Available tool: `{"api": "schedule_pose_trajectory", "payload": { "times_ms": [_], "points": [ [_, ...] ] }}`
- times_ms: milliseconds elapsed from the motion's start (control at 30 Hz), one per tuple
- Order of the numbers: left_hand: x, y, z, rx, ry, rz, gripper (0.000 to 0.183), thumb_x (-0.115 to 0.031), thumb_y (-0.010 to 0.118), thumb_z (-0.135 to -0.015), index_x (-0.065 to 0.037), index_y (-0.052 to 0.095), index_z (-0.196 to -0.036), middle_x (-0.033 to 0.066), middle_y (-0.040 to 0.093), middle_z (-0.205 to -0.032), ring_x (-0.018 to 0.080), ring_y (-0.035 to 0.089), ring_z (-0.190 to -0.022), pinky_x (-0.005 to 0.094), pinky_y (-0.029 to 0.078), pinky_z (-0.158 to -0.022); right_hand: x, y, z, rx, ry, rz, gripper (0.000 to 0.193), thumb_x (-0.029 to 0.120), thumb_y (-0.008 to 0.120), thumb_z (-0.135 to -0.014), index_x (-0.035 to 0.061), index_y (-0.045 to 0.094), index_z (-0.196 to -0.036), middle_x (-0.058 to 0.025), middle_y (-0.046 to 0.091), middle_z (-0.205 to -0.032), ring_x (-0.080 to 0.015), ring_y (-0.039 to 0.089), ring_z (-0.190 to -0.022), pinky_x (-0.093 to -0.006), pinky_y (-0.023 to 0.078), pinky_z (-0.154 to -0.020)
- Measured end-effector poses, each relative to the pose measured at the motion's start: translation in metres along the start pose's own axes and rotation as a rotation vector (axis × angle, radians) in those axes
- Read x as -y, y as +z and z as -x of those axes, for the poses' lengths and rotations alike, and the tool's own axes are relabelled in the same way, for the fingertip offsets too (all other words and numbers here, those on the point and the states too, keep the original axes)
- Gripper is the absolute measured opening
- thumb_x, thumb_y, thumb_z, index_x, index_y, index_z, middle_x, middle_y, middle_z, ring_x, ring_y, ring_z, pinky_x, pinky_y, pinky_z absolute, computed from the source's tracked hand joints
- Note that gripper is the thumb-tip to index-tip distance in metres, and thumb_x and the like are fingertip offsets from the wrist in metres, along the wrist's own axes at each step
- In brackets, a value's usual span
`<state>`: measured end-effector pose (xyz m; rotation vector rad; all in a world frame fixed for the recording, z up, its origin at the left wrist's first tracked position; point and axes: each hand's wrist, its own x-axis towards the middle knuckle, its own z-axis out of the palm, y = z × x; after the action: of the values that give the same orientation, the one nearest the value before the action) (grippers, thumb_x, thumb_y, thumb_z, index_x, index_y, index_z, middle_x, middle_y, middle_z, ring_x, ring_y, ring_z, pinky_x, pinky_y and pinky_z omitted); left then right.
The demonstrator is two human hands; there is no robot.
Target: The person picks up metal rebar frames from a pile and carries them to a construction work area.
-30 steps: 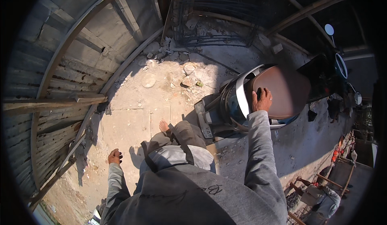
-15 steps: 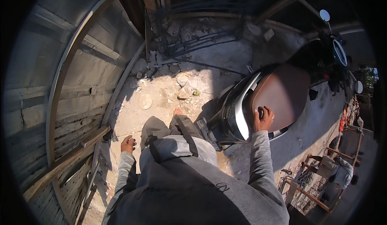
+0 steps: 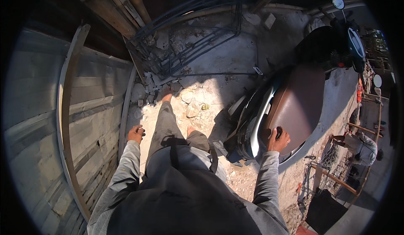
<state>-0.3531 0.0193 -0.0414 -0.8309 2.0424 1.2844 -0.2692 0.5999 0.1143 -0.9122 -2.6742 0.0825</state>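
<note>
My right hand (image 3: 277, 139) rests on the rear edge of a scooter's brown seat (image 3: 296, 104) and holds a small dark object against it. The scooter (image 3: 269, 113) stands to my right, its handlebars and round mirror (image 3: 338, 2) at the far top right. My left hand (image 3: 136, 133) hangs beside my left leg with the fingers curled in, close to a wooden plank wall (image 3: 84, 108); whether it holds anything I cannot tell. My left foot (image 3: 167, 94) is stepped forward onto rubble.
Broken stones and dusty ground (image 3: 189, 104) lie ahead. A bent metal frame of bars (image 3: 198, 45) leans at the back. Wooden beams (image 3: 113, 7) rise at top left. Another person (image 3: 357, 144) crouches at the right beside wooden frames (image 3: 332, 176).
I have walked forward along the wall; the scooter has slid right in view. My right hand stays on the seat's rear. My left foot has stepped ahead.
</note>
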Motion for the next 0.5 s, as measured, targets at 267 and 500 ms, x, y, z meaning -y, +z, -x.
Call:
{"api": "schedule_pose_trajectory", "payload": {
  "times_ms": [267, 500],
  "points": [
    [-0.171, 0.069, -0.23, 0.243, 0.213, -0.403, 0.037, -0.024, 0.057, -0.08, -0.008, 0.06, -0.113, 0.0154, 0.064, -0.103, 0.0274, 0.06, -0.099, 0.0343, 0.046, -0.084, 0.03, 0.026, 0.004, 0.011, 0.277, 0.209, 0.039, 0.035, 0.061, -0.085, 0.0034, 0.057, -0.108, -0.0175, 0.049, -0.109, -0.0346, 0.045, -0.104, -0.047, 0.035, -0.09],
    [-0.163, 0.172, -0.452, 0.292, 0.339, -0.832, 0.045, -0.028, 0.051, -0.085, -0.002, 0.05, -0.121, 0.0182, 0.056, -0.116, 0.0326, 0.054, -0.106, 0.0387, 0.044, -0.088, 0.039, 0.036, 0.008, -0.068, 0.381, 0.235, 0.043, 0.028, 0.065, -0.085, -0.0024, 0.049, -0.11, -0.0155, 0.047, -0.101, -0.0273, 0.047, -0.1, -0.0394, 0.038, -0.09]
  ]
}}
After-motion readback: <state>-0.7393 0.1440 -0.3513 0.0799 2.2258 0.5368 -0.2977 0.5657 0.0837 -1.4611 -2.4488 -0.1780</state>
